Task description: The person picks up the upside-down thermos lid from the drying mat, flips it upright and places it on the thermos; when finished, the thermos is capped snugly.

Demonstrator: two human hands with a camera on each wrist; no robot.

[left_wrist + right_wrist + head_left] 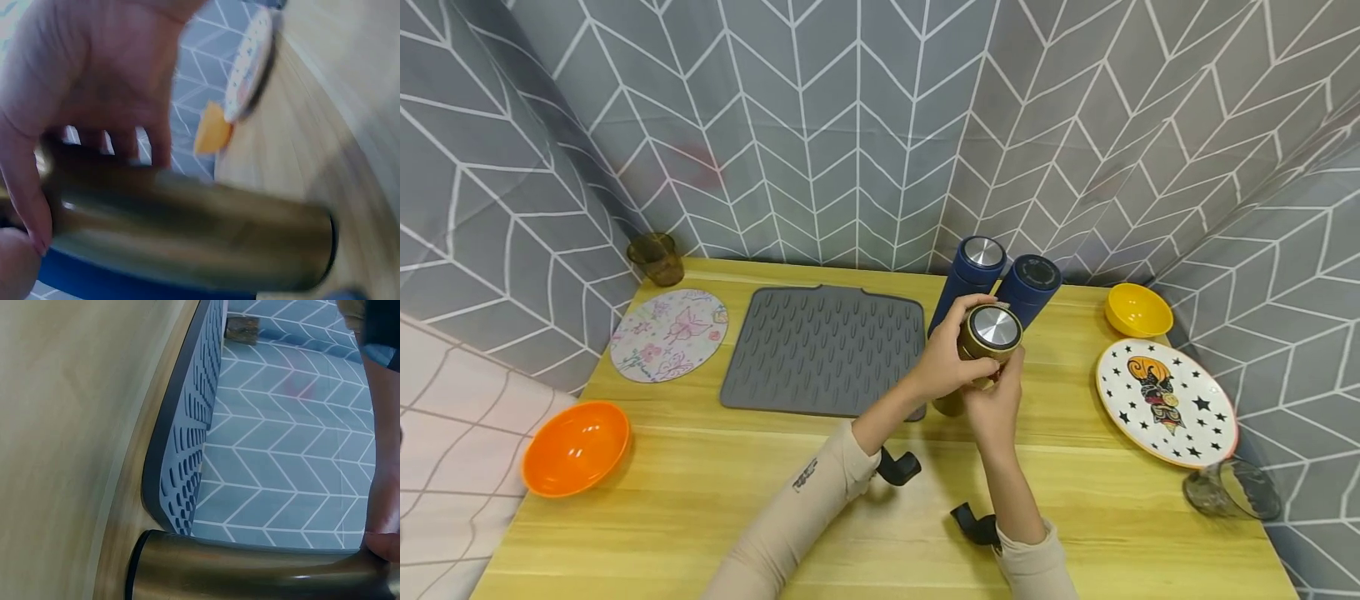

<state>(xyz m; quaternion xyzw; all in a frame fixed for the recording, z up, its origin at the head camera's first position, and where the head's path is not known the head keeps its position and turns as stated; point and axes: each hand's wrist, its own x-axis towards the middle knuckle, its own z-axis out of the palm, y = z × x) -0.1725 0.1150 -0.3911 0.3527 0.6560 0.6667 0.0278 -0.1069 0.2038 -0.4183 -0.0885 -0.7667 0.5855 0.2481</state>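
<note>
While both hands grasp it, the gold flask [981,346] stands tilted at the grey mat's [823,348] right front corner, just before two blue flasks [996,283]. Left hand [943,354] wraps the upper body, fingers curled round it; right hand [996,408] grips it from the near side below the steel cap, likely steadying it. Left wrist view shows the left fingers [125,140] over the flask [187,234] and a blue flask beneath, hidden overhead. Right wrist view shows the flask's base [140,565] beside the mat edge [181,444] on the table [62,425]; whether it touches cannot be told.
</note>
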